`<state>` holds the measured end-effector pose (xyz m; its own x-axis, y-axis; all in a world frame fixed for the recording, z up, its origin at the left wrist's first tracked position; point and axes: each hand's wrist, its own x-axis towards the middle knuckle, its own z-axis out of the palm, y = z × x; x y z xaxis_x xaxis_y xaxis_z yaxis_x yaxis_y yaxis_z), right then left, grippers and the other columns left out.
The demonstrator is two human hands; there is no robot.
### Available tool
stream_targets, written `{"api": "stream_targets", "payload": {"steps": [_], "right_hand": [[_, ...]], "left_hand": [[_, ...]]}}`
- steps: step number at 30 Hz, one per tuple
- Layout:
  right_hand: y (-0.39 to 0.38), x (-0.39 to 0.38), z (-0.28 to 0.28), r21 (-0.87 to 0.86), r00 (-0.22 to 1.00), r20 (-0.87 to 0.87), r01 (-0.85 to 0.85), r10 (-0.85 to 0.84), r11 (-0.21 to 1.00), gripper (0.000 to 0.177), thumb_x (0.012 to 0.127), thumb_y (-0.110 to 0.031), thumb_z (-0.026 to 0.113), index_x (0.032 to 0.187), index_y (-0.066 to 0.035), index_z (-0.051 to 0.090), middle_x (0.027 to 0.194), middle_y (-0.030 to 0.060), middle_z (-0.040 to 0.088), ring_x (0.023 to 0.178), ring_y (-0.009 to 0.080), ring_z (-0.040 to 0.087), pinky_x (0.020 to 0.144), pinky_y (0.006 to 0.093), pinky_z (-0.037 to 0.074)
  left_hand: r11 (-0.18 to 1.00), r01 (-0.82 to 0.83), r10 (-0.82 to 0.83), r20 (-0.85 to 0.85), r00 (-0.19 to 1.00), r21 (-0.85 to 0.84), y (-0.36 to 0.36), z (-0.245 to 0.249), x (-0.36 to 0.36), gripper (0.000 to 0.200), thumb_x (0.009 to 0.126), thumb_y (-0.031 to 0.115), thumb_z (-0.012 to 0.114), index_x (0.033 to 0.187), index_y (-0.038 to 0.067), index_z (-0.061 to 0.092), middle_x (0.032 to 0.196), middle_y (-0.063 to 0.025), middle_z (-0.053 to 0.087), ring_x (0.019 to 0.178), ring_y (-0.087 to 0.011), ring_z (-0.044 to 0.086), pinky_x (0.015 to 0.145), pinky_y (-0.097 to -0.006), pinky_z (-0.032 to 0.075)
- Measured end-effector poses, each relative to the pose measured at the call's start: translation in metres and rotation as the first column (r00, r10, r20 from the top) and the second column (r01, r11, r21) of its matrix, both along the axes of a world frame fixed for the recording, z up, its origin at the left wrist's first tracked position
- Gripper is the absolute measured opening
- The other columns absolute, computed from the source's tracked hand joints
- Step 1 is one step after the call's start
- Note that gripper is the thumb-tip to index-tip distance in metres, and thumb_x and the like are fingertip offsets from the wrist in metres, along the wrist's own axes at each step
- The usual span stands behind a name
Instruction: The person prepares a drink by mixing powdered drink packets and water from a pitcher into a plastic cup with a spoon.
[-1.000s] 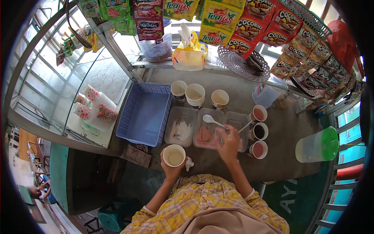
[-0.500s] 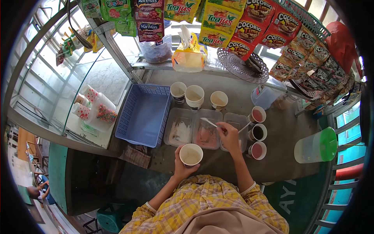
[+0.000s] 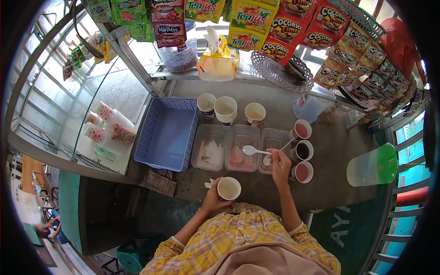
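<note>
My left hand [image 3: 212, 198] is wrapped around a paper cup [image 3: 228, 188], held near my body just past the counter's front edge. My right hand [image 3: 280, 166] pinches the handle of a white plastic spoon [image 3: 251, 150], whose bowl points left over the middle plastic tub [image 3: 242, 129] of pink powder. To its left is a tub of white powder [image 3: 213, 149]. Partly behind my right hand stands a third clear tub [image 3: 275, 134], with a white spoon handle leaning across its right side. A small crumpled white piece [image 3: 209, 183] shows beside my left hand.
Right of the tubs stand two cups of pink drink [image 3: 301, 129] and a cup of dark drink [image 3: 303, 151]. Behind are several paper cups [image 3: 226, 109]. A blue basket [image 3: 167, 133] sits left, a green-lidded pitcher [image 3: 372, 166] right. Sachets [image 3: 247, 18] hang overhead.
My left hand has drawn the cup down toward my body and slightly right. My right hand has shifted right and lower, and the spoon has turned so its bowl shows. The view has shifted slightly.
</note>
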<state>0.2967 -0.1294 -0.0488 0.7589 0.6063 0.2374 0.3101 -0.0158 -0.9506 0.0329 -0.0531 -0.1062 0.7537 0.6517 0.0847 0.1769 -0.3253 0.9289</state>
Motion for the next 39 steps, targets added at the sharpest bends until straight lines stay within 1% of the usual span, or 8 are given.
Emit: {"api": "stream_targets", "payload": {"steps": [4, 7, 8, 11, 18, 26, 33, 39], "right_hand": [[-0.008, 0.000, -0.004, -0.033, 0.998, 0.054, 0.010, -0.009, 0.999, 0.024, 0.099, -0.019, 0.053, 0.096, -0.001, 0.069, 0.072, 0.0065, 0.063, 0.058, 0.0098, 0.053, 0.054, 0.0254, 0.040], [-0.012, -0.003, -0.011, -0.042, 0.999, 0.041, 0.018, -0.016, 0.999, 0.024, 0.099, -0.018, 0.053, 0.096, 0.000, 0.068, 0.072, 0.0071, 0.063, 0.058, 0.0103, 0.053, 0.054, 0.0262, 0.040], [-0.013, -0.004, -0.014, -0.046, 0.999, 0.033, 0.018, -0.017, 0.999, 0.024, 0.099, -0.018, 0.052, 0.096, 0.000, 0.068, 0.072, 0.0071, 0.063, 0.058, 0.0104, 0.054, 0.054, 0.0263, 0.040], [-0.015, -0.006, -0.024, -0.065, 1.000, 0.004, 0.021, -0.021, 0.998, 0.025, 0.099, -0.018, 0.052, 0.096, 0.001, 0.068, 0.072, 0.0072, 0.063, 0.058, 0.0104, 0.054, 0.053, 0.0263, 0.041], [-0.015, -0.016, -0.023, -0.035, 0.991, -0.127, 0.028, -0.033, 0.999, 0.027, 0.101, -0.019, 0.049, 0.096, 0.001, 0.067, 0.070, 0.0054, 0.063, 0.051, 0.0089, 0.052, 0.052, 0.0235, 0.040], [-0.013, -0.025, -0.028, -0.061, 0.989, -0.128, -0.087, 0.078, 0.994, 0.032, 0.102, -0.023, 0.047, 0.095, 0.002, 0.066, 0.071, 0.0049, 0.062, 0.049, 0.0088, 0.055, 0.047, 0.0225, 0.039], [-0.010, -0.037, -0.025, -0.051, 0.967, -0.220, -0.143, 0.128, 0.988, 0.031, 0.102, -0.023, 0.047, 0.096, 0.003, 0.065, 0.071, 0.0053, 0.063, 0.047, 0.0094, 0.057, 0.044, 0.0213, 0.039], [-0.013, -0.038, -0.023, -0.036, 0.961, -0.260, -0.103, 0.090, 0.994, 0.032, 0.102, -0.023, 0.047, 0.097, 0.003, 0.064, 0.074, 0.0062, 0.064, 0.047, 0.0097, 0.057, 0.044, 0.0211, 0.039]], "left_hand": [[0.983, -0.155, 0.145, 0.100, 0.984, 0.100, 0.017, -0.008, -0.004, 0.091, 0.064, 0.019, 0.087, 0.136, 0.002, 0.035, 0.123, -0.0158, 0.058, 0.115, -0.0263, 0.058, 0.095, -0.0378, 0.047], [0.968, -0.241, 0.229, 0.158, 0.961, 0.064, 0.026, 0.000, -0.003, 0.091, 0.065, 0.020, 0.087, 0.137, 0.002, 0.034, 0.122, -0.0164, 0.058, 0.114, -0.0262, 0.059, 0.094, -0.0373, 0.048], [0.959, -0.250, 0.233, 0.134, 0.963, 0.130, 0.028, 0.007, -0.002, 0.090, 0.065, 0.020, 0.087, 0.136, 0.002, 0.034, 0.120, -0.0172, 0.059, 0.111, -0.0268, 0.060, 0.092, -0.0366, 0.049], [0.949, -0.267, 0.249, 0.118, 0.961, 0.170, 0.027, 0.016, 0.005, 0.090, 0.066, 0.021, 0.087, 0.136, 0.002, 0.033, 0.119, -0.0177, 0.058, 0.110, -0.0283, 0.061, 0.091, -0.0373, 0.049], [0.976, -0.195, 0.191, 0.053, 0.980, 0.093, 0.010, 0.020, 0.021, 0.094, 0.067, 0.024, 0.087, 0.137, 0.003, 0.029, 0.122, -0.0189, 0.057, 0.112, -0.0308, 0.059, 0.091, -0.0399, 0.049], [0.974, -0.226, 0.225, 0.105, 0.969, -0.008, 0.011, 0.024, 0.018, 0.090, 0.068, 0.021, 0.085, 0.137, 0.003, 0.029, 0.121, -0.0184, 0.057, 0.111, -0.0299, 0.060, 0.092, -0.0385, 0.048], [0.955, -0.279, 0.264, 0.137, 0.955, 0.101, 0.022, 0.024, 0.012, 0.089, 0.068, 0.019, 0.083, 0.136, 0.003, 0.029, 0.120, -0.0180, 0.057, 0.110, -0.0300, 0.060, 0.092, -0.0374, 0.047], [0.937, -0.316, 0.303, 0.102, 0.947, 0.148, 0.022, 0.025, 0.013, 0.088, 0.068, 0.019, 0.083, 0.137, 0.002, 0.030, 0.122, -0.0202, 0.055, 0.112, -0.0324, 0.059, 0.092, -0.0384, 0.048]]}}
